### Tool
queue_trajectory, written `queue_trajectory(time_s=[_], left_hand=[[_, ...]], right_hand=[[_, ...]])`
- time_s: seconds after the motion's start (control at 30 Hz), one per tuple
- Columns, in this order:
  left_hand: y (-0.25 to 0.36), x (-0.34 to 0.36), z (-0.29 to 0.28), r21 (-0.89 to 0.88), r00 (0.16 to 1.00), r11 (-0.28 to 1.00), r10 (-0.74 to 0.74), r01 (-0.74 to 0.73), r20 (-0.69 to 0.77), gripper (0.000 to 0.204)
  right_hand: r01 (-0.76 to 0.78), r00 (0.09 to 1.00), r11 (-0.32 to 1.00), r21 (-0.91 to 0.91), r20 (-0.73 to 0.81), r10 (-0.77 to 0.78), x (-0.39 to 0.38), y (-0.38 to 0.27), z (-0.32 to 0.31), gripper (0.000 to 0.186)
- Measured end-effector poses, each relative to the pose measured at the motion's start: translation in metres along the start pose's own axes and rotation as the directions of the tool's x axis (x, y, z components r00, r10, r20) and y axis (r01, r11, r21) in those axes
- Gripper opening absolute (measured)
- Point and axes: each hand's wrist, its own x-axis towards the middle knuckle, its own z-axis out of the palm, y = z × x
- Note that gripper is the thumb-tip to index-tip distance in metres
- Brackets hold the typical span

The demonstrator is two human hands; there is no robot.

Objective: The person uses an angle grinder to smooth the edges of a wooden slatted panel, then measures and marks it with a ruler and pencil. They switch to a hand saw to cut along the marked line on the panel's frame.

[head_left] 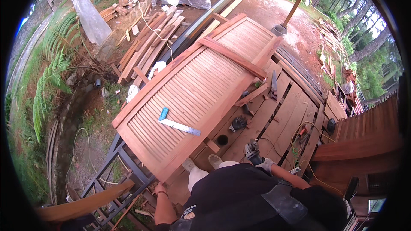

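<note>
A wooden louvred panel (201, 111) with a framed border lies diagonally in the middle, a loose plank (231, 56) across its upper part and a square with a blue handle (175, 125) on its slats. My bare left hand (161, 188) is at the panel's near-left corner, its fingers partly hidden and hard to read. My gloved right hand (266, 164) is closed on a black angle grinder (255, 155), held low to the right of the panel, over the plank deck (287, 124).
Dark metal framing (108, 162) is under the panel's left end. Lumber piles (145, 42), long beams (224, 6) and a leaning pole (295, 4) stand or lie beyond. Cables (312, 124), tools (303, 133) and offcuts lie at right beside wooden panels (355, 145). A ditch (72, 137) runs at left.
</note>
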Motion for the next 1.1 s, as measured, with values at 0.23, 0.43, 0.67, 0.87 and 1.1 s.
queue_trajectory(time_s=[0.23,0.43,0.67,0.87,1.1], left_hand=[[0.059,0.069,-0.001,-0.711,0.929,0.598,-0.243,0.369,0.277,0.056],[0.037,0.102,0.023,-0.568,0.868,0.658,-0.334,0.494,0.369,0.067],[0.075,0.073,-0.006,-0.346,0.859,0.793,-0.408,0.502,0.310,0.074],[0.070,0.082,0.002,-0.197,0.882,0.869,-0.409,0.454,0.233,0.069],[0.057,0.090,0.015,-0.014,0.896,0.907,-0.412,0.420,0.165,0.064]], right_hand=[[-0.107,0.993,0.911,0.398,0.006,0.114,-0.076,0.029,0.072,0.061],[-0.191,0.973,0.936,0.295,-0.068,0.219,-0.147,-0.041,0.066,0.057],[-0.236,0.954,0.881,0.411,-0.076,0.291,-0.145,-0.045,0.097,0.053],[-0.166,0.978,0.856,0.490,-0.032,0.208,-0.153,-0.074,0.072,0.046],[-0.139,0.980,0.804,0.578,-0.034,0.194,-0.137,-0.061,0.069,0.046]])
